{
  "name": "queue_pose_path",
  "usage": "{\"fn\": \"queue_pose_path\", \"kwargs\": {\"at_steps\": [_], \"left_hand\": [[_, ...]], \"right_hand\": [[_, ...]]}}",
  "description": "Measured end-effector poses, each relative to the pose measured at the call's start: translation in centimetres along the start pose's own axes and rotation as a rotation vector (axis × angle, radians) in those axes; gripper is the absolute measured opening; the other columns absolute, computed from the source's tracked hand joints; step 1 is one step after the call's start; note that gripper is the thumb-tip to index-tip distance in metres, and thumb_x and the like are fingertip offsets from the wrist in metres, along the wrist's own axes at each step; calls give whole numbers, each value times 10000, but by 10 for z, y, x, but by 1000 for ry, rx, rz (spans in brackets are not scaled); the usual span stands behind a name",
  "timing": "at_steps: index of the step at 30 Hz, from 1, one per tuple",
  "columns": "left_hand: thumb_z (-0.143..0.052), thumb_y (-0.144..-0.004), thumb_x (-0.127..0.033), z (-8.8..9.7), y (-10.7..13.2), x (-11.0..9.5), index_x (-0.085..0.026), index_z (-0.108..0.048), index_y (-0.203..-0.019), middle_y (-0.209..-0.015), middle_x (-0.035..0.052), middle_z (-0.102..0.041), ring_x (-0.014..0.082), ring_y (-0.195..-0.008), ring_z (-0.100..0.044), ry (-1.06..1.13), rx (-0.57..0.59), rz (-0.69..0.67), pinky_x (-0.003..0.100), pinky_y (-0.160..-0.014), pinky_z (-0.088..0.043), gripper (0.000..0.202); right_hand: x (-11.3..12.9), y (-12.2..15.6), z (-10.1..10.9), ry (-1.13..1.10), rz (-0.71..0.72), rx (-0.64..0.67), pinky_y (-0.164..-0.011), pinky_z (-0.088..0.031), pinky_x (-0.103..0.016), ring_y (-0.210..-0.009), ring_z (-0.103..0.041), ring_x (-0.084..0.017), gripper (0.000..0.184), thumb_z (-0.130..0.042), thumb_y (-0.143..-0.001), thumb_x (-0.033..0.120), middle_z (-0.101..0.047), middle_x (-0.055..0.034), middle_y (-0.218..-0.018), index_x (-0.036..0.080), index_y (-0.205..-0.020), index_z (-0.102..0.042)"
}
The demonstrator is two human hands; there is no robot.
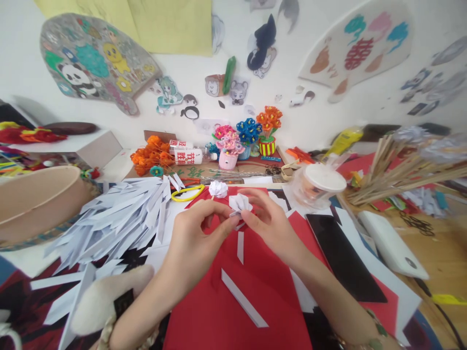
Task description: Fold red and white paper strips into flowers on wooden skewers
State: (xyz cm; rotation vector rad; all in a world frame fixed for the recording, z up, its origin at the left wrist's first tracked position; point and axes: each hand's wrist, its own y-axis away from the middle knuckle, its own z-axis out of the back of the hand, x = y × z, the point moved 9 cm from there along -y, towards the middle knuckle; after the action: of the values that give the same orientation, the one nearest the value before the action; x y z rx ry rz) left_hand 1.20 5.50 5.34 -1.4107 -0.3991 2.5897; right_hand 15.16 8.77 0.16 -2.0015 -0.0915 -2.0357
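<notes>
Between my two hands is a white folded-paper flower [240, 203], held up over red paper [255, 296]. My left hand [204, 228] pinches it low on its left side with thumb and forefinger. Fingers of my right hand [265, 216] close around its right side and top. Just behind stands a second white paper flower [218, 189] on a thin stick. Two folded white paper strips lie on the red paper, a longer strip [243, 297] in front and a shorter strip [240, 248] below my hands.
A heap of white paper strips [120, 223] lies left, beside a round basket [40, 199]. Yellow-handled scissors [188, 193] are behind. To the right are a lidded plastic cup [317, 182], a black phone-like slab [345, 257], a white power bank [392, 245] and wooden sticks [386, 165].
</notes>
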Motion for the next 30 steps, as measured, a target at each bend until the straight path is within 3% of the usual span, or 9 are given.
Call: {"fn": "queue_pose_path", "kwargs": {"at_steps": [3,9,12,17,21,26,30], "left_hand": [[-657,-820,-290,1,-1,-2,-200,-670,-739,-601,-41,-588,105,-549,-437,1,-3,-45,224,-515,-344,121],[-630,-850,-241,6,1,-13,-204,-646,-811,-773,-12,-666,126,-661,-515,-93,-75,-193,253,-633,-403,57],[-608,-864,-214,8,3,-18,-202,-637,-785,-759,-12,-660,124,-664,-515,-91,-91,-241,257,-651,-408,84],[-610,-844,-205,8,2,-13,-195,-638,-722,-663,-20,-621,119,-609,-485,-25,-86,-154,242,-578,-384,125],[-615,-842,-233,5,0,-9,-196,-647,-708,-633,-27,-614,114,-573,-470,37,-18,-87,241,-538,-362,142],[-608,-861,-222,8,2,-17,-211,-648,-757,-713,-17,-645,130,-648,-505,-34,-56,-184,262,-628,-404,112],[-597,-877,-203,5,5,-23,-210,-641,-798,-764,-6,-667,139,-696,-540,-86,-63,-269,271,-660,-419,91]], "right_hand": [[-2,1,-11,-110,-48,86,-722,-597,-331,-907,-678,-204,367,-630,-854,470,-682,-73,-1045,223,-1126,-615],[7,2,1,36,37,-23,-695,-589,-324,-830,-667,-200,386,-678,-822,467,-695,-73,-1006,210,-1107,-639],[6,1,6,123,57,-47,-736,-575,-352,-876,-660,-222,421,-704,-798,472,-701,-81,-1035,213,-1125,-649],[7,0,5,109,105,-4,-834,-543,-356,-983,-648,-220,394,-729,-791,427,-695,-76,-1097,223,-1118,-648],[6,-2,1,57,99,65,-828,-556,-349,-953,-661,-211,384,-733,-784,425,-700,-71,-1052,212,-1092,-649],[0,-3,-4,-32,9,129,-700,-596,-323,-841,-676,-198,367,-701,-805,455,-700,-68,-972,201,-1066,-662],[1,-3,-3,-10,22,131,-749,-594,-342,-864,-672,-202,348,-715,-796,423,-707,-61,-961,210,-1068,-673]]}}
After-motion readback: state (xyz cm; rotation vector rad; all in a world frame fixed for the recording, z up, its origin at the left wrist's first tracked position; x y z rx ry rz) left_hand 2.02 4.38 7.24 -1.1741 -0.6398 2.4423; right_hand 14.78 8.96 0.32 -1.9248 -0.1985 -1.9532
